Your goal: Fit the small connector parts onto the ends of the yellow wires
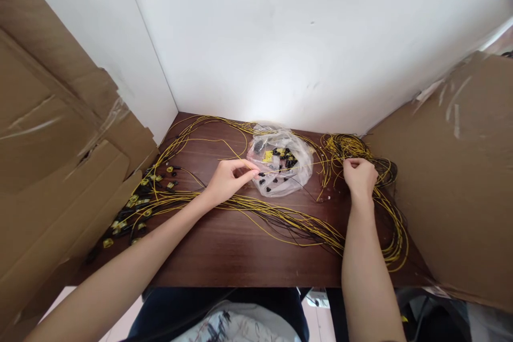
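Note:
A thin yellow wire [298,167] stretches across the middle between my two hands. My left hand [231,177] pinches it between thumb and forefinger, and a small black piece shows at those fingertips. My right hand [359,175] is closed, with its fingers at the wire's other end beside a tangled heap of yellow and black wires [345,145]. Below the stretched wire lies a clear plastic bag [301,181] with small black parts [290,158] and yellow parts [267,156] in it. A long wire bundle [276,214] passes under my left forearm.
Wire ends with black and clear-yellow connectors [134,200] lie at the table's left. More wires curve along the back. Cardboard [60,144] stands on the left, another cardboard panel [460,181] on the right, and a white wall [280,37] behind. The brown table's [240,270] front edge is near my body.

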The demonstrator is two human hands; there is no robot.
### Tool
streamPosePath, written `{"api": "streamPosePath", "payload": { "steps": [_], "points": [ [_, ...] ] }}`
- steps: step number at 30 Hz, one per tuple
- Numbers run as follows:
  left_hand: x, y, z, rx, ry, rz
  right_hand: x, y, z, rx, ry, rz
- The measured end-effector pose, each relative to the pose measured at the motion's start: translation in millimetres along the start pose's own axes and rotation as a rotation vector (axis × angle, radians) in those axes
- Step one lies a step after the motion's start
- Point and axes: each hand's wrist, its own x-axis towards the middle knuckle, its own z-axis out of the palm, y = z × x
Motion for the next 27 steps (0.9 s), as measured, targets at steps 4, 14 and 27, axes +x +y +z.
{"api": "streamPosePath", "payload": {
  "steps": [4, 14, 27],
  "points": [
    [0, 2, -0.9, 0.029, 0.021, 0.019, 3, 7, 6, -0.009, 0.032, -0.005],
    [-1, 3, -1.7, 0.045, 0.004, 0.052, 2, 8, 15, -0.022, 0.086, -0.026],
    [-1, 1, -0.8, 0.065, -0.02, 0.065, 2, 7, 15, 0.047, 0.062, 0.046]
  ]
}}
